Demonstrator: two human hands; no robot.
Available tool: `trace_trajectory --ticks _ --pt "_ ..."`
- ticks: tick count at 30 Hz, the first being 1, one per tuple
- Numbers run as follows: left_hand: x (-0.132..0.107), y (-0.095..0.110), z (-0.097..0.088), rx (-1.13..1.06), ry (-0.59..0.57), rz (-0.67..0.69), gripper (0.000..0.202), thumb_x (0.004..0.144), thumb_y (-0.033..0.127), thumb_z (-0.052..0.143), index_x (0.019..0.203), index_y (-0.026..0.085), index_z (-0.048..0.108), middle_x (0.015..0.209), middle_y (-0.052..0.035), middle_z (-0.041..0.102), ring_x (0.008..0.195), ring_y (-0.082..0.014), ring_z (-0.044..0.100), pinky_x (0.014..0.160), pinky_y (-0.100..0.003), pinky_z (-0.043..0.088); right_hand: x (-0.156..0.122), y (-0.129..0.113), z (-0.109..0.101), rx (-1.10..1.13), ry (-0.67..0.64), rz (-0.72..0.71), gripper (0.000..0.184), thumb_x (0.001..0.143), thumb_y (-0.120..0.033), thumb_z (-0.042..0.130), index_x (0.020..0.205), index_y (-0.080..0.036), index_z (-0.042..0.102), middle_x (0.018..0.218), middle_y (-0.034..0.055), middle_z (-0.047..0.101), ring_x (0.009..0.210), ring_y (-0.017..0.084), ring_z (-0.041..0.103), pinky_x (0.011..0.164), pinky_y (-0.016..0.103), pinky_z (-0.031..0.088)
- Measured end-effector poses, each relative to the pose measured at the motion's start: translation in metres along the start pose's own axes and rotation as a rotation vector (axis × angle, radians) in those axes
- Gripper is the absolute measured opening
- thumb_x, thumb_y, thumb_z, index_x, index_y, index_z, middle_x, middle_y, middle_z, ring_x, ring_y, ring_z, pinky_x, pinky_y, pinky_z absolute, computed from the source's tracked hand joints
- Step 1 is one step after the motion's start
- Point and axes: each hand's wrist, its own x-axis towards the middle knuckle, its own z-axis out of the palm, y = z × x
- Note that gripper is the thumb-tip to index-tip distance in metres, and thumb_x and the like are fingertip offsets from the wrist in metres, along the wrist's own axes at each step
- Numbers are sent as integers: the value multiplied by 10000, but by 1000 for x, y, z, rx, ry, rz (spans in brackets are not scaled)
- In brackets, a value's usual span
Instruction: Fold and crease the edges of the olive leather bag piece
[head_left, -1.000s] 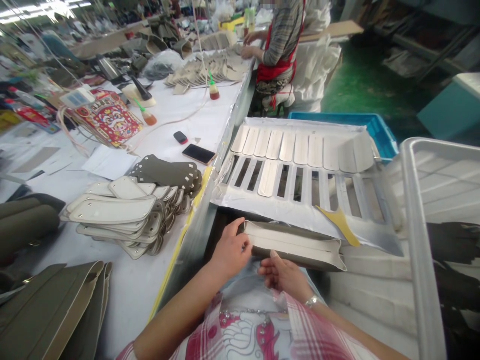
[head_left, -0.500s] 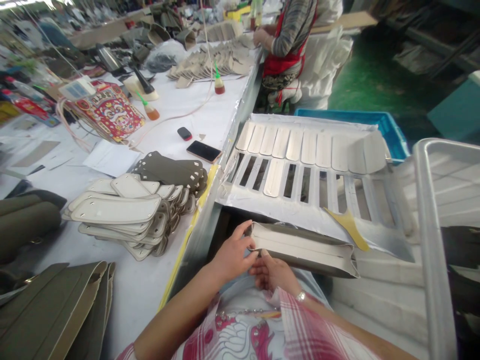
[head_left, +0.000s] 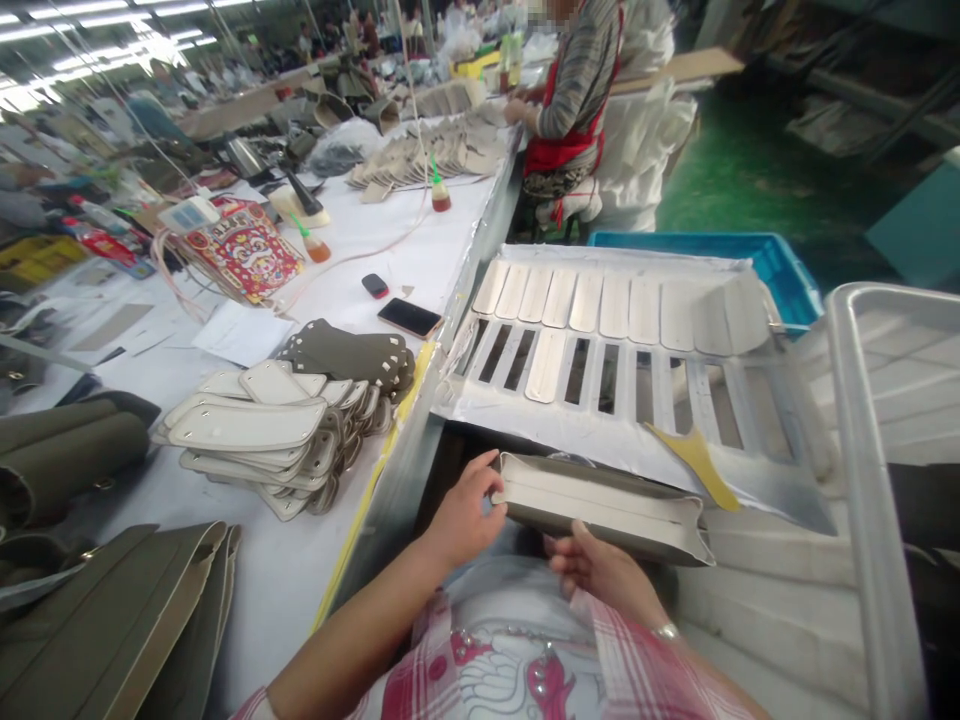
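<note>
Olive-and-cream bag-body shell [head_left: 600, 500]: one piece, open side up; we find it off the table's [head_left: 375, 470] right edge, along the near edge of the slotted rack [head_left: 555, 425]; what bears its weight we cannot tell.
Left hand [head_left: 466, 510]: thumb and forefinger pinched on the shell's left end.
Right hand [head_left: 606, 572]: fingers curled by the near wall, thumb at its edge; we cannot tell whether it grips.
Step in hand: handling the shell's edges, we judge, left end foremost.
Next move: calls, in our view, for a steady left pinch and a sure right-hand hold on the near edge.
Edges: rack close along the far wall, yellow flat piece [head_left: 701, 465] near the right end, crate [head_left: 851, 450] rim farther right.
Open room: chiefly the near side, we judge, between shell and plaid shirt [head_left: 637, 640].
</note>
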Motion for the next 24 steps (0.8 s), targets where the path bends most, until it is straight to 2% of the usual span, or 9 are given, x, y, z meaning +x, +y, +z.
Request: trace_trajectory --ticks 1,3,5,8,11,15,18,24 --pt "-1 -2 5 -68 24 -18 333 745 104 523 1063 201 505 1391 -74 350 1245 -194 393 975 -348 424 -6 -1 -14 29 49 -2 374 830 -449 532 653 -126 595 583 66 629 437 106 523 448 206 409" --pt "-4 -7 16 -217 56 -63 595 736 113 540 1289 209 343 1389 -96 352 1243 -196 396 963 -343 438 -17 -3 -36 53 151 -2 377 853 -433 509 668 -120 609 592 66 633 472 99 529 453 184 396" --pt "-5 -13 28 -335 77 -121 720 742 146 565 1373 200 222 1380 -107 371 1235 -205 409 981 -346 425 -24 -3 -49 51 205 -6 388 875 -414 477 673 -114 618 596 71 637 489 102 536 455 182 393" --pt "-5 -19 42 -443 99 -177 704 761 175 571 1376 193 228 1352 -95 418 1214 -207 434 1020 -351 384 -24 -3 -52 87 186 18 389 882 -403 464 656 -122 610 584 68 632 476 109 534 460 195 405" --pt "-2 -20 48 -548 118 -152 664 761 124 540 1353 195 247 1335 -76 442 1207 -192 443 1047 -358 350 -18 -1 -47 90 131 -8 371 858 -411 507 634 -130 598 563 63 620 452 114 524 452 208 412" --pt "-1 -19 48 -646 131 -135 638 738 91 535 1317 197 288 1313 -66 466 1194 -182 455 1039 -351 355 -14 -2 -45 3 68 -80 416 875 -418 479 612 -116 593 552 88 614 436 125 528 443 228 418" --pt "0 -20 45 -635 102 -141 658 711 87 564 1309 203 314 1294 -68 486 1176 -189 474 1024 -356 367 -17 -3 -49 -65 46 -104 423 865 -433 492 616 -107 594 563 106 619 417 122 525 435 229 417" --pt "14 -20 21 -577 -80 -50 768 592 84 652 1297 220 379 1268 -56 493 1158 -224 471 998 -371 366 -23 3 -53 -77 51 -139 378 807 -456 571 632 -121 588 554 78 620 403 99 510 405 197 389"
